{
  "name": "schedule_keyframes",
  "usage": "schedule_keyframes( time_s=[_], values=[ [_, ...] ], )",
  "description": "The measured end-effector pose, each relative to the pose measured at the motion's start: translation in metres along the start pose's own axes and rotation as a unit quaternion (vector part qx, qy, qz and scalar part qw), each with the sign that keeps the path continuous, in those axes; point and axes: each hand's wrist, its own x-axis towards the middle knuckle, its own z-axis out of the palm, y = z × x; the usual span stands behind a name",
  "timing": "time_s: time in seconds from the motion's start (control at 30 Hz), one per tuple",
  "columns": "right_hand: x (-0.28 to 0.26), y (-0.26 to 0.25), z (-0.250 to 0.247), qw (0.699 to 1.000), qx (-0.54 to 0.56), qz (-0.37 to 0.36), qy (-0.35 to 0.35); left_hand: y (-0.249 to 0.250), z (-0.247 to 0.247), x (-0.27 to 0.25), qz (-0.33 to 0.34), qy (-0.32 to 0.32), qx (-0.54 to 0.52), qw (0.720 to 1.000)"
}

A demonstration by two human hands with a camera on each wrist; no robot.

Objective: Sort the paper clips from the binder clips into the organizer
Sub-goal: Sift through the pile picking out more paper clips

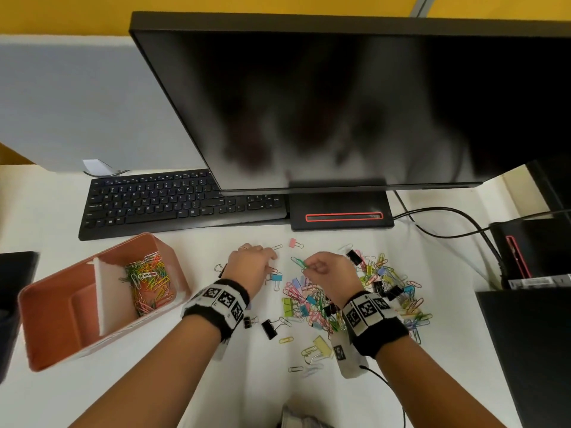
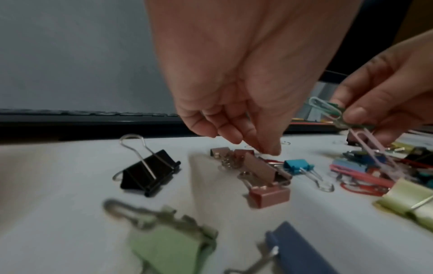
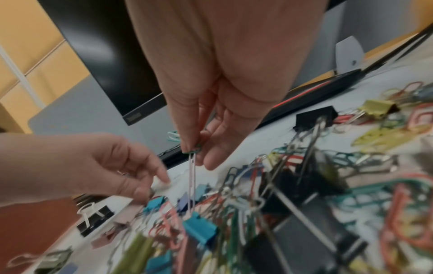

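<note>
My right hand (image 1: pixel 310 267) hovers over the mixed pile of clips (image 1: pixel 346 299) and pinches green paper clips (image 3: pixel 193 151) between thumb and fingers. A pink paper clip (image 3: pixel 192 182) dangles from them down to the pile. My left hand (image 1: pixel 272 257) reaches down to the table left of the pile. Its thumb and fingertips (image 2: pixel 269 150) close on a pale paper clip (image 3: pixel 161 186) beside pink binder clips (image 2: pixel 260 166) and a blue one (image 2: pixel 296 166). The pink organizer (image 1: pixel 61 344) stands at the left, with several coloured paper clips (image 1: pixel 150 282) in its right compartment.
A black keyboard (image 1: pixel 173 200) and the monitor base (image 1: pixel 341 211) lie behind the work area. Loose binder clips (image 1: pixel 268 327) sit near my left wrist. Black boxes (image 1: pixel 531 350) and cables (image 1: pixel 457 220) line the right side.
</note>
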Motion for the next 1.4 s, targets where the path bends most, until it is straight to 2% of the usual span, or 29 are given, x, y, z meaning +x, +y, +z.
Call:
schedule_keyframes(
  time_s=[0.1, 0.23, 0.3, 0.4, 0.5, 0.67, 0.83, 0.9, 0.97, 1.07, 1.17, 1.2, 1.27, 1.33, 1.4],
  values=[
    [0.004, 0.007, -0.014, 1.000, 0.016, -0.001, 0.020, 0.001, 0.000, 0.010, 0.010, -0.062, 0.077, 0.995],
    [0.010, 0.011, -0.022, 0.999, 0.010, -0.003, 0.036, 0.004, 0.000, 0.011, 0.021, -0.068, 0.101, 0.992],
    [0.013, 0.010, -0.022, 1.000, -0.016, -0.005, 0.023, 0.005, 0.000, 0.011, 0.025, -0.068, 0.101, 0.992],
    [0.017, 0.003, -0.021, 0.993, -0.112, -0.003, -0.030, 0.005, 0.000, 0.011, 0.029, -0.072, 0.107, 0.991],
    [0.018, -0.001, -0.019, 0.993, -0.109, 0.000, -0.038, 0.005, -0.002, 0.010, 0.038, -0.065, 0.130, 0.989],
    [0.016, 0.003, -0.017, 0.998, -0.053, 0.021, -0.030, 0.005, -0.007, 0.008, 0.033, -0.081, 0.102, 0.991],
    [0.013, 0.004, -0.018, 0.998, -0.042, 0.018, -0.033, 0.005, -0.011, 0.009, 0.042, -0.123, 0.086, 0.988],
    [0.011, 0.002, -0.019, 0.998, -0.048, 0.012, -0.032, 0.003, -0.011, 0.007, 0.028, -0.132, 0.048, 0.990],
    [0.009, 0.001, -0.021, 0.999, -0.037, 0.011, -0.022, -0.001, -0.011, 0.006, 0.022, -0.116, 0.020, 0.993],
    [0.007, 0.002, -0.024, 1.000, -0.016, 0.019, -0.006, -0.008, -0.015, 0.006, 0.031, -0.044, -0.030, 0.998],
    [0.005, 0.005, -0.027, 1.000, -0.014, 0.020, 0.002, -0.004, -0.023, 0.001, 0.075, 0.028, -0.069, 0.994],
    [0.005, 0.006, -0.028, 1.000, -0.014, 0.018, 0.005, 0.000, -0.022, -0.001, 0.100, 0.028, -0.072, 0.992],
    [0.004, 0.007, -0.028, 1.000, -0.020, 0.013, 0.005, 0.010, -0.013, -0.007, 0.164, -0.023, -0.039, 0.985],
    [0.004, 0.008, -0.027, 1.000, -0.021, 0.015, 0.005, 0.018, 0.002, -0.012, 0.216, -0.087, 0.049, 0.971],
    [0.004, 0.007, -0.025, 1.000, -0.013, 0.015, -0.001, 0.023, 0.014, -0.013, 0.226, -0.118, 0.127, 0.959]
  ],
)
